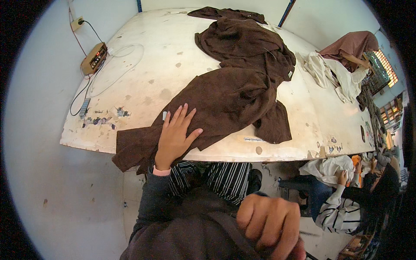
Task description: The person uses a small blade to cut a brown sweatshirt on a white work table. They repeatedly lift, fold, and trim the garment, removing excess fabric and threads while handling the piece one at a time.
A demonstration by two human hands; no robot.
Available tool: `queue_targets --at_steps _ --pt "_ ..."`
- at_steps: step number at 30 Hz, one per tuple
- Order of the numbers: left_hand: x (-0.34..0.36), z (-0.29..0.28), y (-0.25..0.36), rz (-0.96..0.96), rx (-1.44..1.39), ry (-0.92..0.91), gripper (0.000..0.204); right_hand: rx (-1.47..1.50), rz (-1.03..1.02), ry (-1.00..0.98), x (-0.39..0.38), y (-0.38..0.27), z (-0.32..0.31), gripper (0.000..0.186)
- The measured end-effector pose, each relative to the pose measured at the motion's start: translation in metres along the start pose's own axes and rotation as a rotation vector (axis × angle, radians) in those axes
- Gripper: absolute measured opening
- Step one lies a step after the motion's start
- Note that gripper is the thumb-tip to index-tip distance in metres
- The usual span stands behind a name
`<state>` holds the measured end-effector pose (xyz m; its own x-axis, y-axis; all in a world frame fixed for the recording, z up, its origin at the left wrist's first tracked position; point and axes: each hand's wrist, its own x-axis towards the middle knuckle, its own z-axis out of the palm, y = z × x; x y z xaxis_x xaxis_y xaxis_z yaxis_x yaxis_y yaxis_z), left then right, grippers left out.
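Note:
A dark brown garment [225, 99] lies spread on the whitish table [138, 91], one end hanging over the near edge at the left. My left hand [175, 136] rests flat on it, fingers spread, beside a small white tag [164, 115]. Close to the camera, my right hand [271, 223] is raised over my lap with its fingers curled into a grip. A thin grey tip [309, 234] shows beside that hand, blurred; whether the hand holds it I cannot tell. What lies inside the grip is hidden.
More brown garments [242, 39] lie farther back. At the left are a brown box device [93, 58] with cables and a remote control [85, 106]. Two co-workers handle white cloth: one at the far right [349, 47], another, in a striped top [340, 214], at lower right.

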<state>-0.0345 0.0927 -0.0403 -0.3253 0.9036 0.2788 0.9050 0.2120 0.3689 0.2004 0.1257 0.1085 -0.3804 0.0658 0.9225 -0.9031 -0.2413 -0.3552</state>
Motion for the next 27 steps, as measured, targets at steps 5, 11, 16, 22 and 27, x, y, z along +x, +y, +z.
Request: queue_targets --at_steps 5,11,16,22,27 --pt "-0.017 -0.014 -0.013 0.011 -0.013 0.016 0.072 -0.458 0.218 0.26 -0.014 -0.013 -0.029 0.03" --pt "-0.045 -0.032 -0.034 -0.042 -0.003 0.0 0.079 -1.201 0.784 0.722 -0.042 0.034 -0.068 0.013" --pt "-0.043 -0.032 -0.032 -0.053 -0.032 -0.005 0.082 -1.329 0.814 0.628 -0.066 0.057 -0.113 0.022" --pt "-0.043 -0.033 -0.029 -0.055 -0.025 -0.002 0.081 -0.926 0.827 0.776 -0.081 0.064 -0.133 0.014" --pt "-0.043 -0.035 -0.028 -0.079 -0.07 0.033 0.082 -0.5 0.9 0.929 -0.073 0.053 -0.122 0.01"
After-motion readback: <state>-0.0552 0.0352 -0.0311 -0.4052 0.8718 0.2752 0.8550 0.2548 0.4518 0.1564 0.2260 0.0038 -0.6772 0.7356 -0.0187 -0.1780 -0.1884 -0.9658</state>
